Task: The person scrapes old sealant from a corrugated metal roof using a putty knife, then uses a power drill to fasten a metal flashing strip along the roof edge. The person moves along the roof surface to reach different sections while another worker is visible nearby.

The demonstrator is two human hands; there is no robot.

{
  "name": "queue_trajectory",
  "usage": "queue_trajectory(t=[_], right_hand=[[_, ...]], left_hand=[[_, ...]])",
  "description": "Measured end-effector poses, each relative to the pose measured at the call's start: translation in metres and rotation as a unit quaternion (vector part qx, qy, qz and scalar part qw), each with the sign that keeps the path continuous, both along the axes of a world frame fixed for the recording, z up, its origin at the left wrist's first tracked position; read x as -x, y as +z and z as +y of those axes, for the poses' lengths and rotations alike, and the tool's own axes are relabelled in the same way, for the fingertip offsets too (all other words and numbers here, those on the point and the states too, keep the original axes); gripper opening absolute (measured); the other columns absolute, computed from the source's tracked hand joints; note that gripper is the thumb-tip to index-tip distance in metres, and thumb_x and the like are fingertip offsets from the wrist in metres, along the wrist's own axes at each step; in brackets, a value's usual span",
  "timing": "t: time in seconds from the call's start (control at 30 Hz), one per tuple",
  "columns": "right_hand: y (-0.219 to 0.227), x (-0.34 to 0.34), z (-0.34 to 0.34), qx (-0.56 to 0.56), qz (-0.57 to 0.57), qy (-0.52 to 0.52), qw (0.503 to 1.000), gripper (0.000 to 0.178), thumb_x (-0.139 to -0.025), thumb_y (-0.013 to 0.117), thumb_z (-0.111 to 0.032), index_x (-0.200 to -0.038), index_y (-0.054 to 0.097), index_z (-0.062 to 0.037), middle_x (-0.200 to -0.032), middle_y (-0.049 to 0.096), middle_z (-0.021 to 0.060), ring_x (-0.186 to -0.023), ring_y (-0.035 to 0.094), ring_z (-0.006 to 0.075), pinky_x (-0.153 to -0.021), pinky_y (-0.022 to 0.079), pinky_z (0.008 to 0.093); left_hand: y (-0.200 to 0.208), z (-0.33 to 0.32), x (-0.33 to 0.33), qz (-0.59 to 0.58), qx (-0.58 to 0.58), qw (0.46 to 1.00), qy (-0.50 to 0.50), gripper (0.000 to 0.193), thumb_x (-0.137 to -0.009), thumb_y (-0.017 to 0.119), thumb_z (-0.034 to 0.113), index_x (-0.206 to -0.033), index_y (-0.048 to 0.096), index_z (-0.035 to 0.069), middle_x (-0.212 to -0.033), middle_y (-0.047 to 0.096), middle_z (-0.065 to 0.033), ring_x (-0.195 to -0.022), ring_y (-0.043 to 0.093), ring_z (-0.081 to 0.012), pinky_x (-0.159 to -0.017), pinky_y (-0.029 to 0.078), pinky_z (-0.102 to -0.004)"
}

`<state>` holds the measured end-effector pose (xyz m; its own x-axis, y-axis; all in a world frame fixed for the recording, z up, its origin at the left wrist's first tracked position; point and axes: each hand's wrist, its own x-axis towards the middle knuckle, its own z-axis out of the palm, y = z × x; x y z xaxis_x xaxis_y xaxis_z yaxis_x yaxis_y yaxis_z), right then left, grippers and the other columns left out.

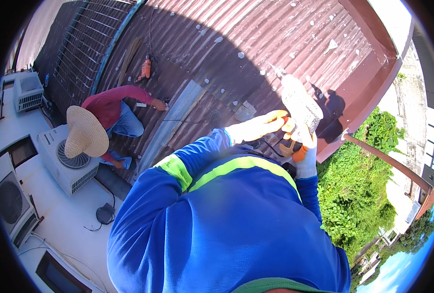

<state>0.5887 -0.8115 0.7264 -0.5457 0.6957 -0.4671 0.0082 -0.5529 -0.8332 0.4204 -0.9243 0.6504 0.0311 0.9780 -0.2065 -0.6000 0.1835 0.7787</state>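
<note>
My right hand [305, 155], in a white glove with orange on the fingers, is wrapped round the grip of a power drill [301, 100]. Strong sunlight washes out the drill's body; its narrow front end points up and left over the roof. Close to the drill's left side is my left hand [257, 128], gloved the same way. Its fingers are drawn together near the right hand's fingers, and what lies between them is too bright to make out. Both arms are in blue sleeves, with a bright yellow-green band on the left one.
Corrugated reddish metal roofing [256, 29] spreads ahead, dotted with pale scraps. A co-worker in a straw hat [86, 132] crouches at left, near an orange drill [146, 68] and a metal strip [173, 122]. Air-conditioner units [68, 156] line the left wall. Greenery [358, 180] lies below the right edge.
</note>
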Motion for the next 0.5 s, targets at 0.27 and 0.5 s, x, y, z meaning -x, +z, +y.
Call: queue_trajectory(t=[0.27, 0.5], right_hand=[[0.008, -0.032, 0.038, 0.079, 0.234, -0.042, 0.968, 0.060, -0.102, 0.066, -0.044, -0.142, 0.053, -0.0029, -0.128, 0.067, 0.0152, -0.100, 0.067, 0.0246, -0.073, 0.058, 0.0341], [0.027, -0.083, 0.066, 0.030, 0.320, -0.007, 0.947, 0.074, -0.104, 0.058, -0.056, -0.149, 0.044, 0.0012, -0.128, 0.067, 0.0177, -0.089, 0.069, 0.0277, -0.074, 0.063, 0.0406]], left_hand=[[-0.020, -0.013, -0.012, 0.374, 0.106, 0.852, -0.350, 0.056, -0.095, 0.067, 0.045, -0.137, 0.067, 0.008, -0.126, 0.072, -0.0198, -0.114, 0.070, -0.0342, -0.101, 0.051, -0.0407], [-0.092, -0.087, 0.038, 0.517, 0.228, 0.799, -0.204, 0.038, -0.091, 0.072, 0.037, -0.118, 0.075, 0.010, -0.109, 0.077, -0.0145, -0.101, 0.075, -0.0311, -0.091, 0.056, -0.0378]])
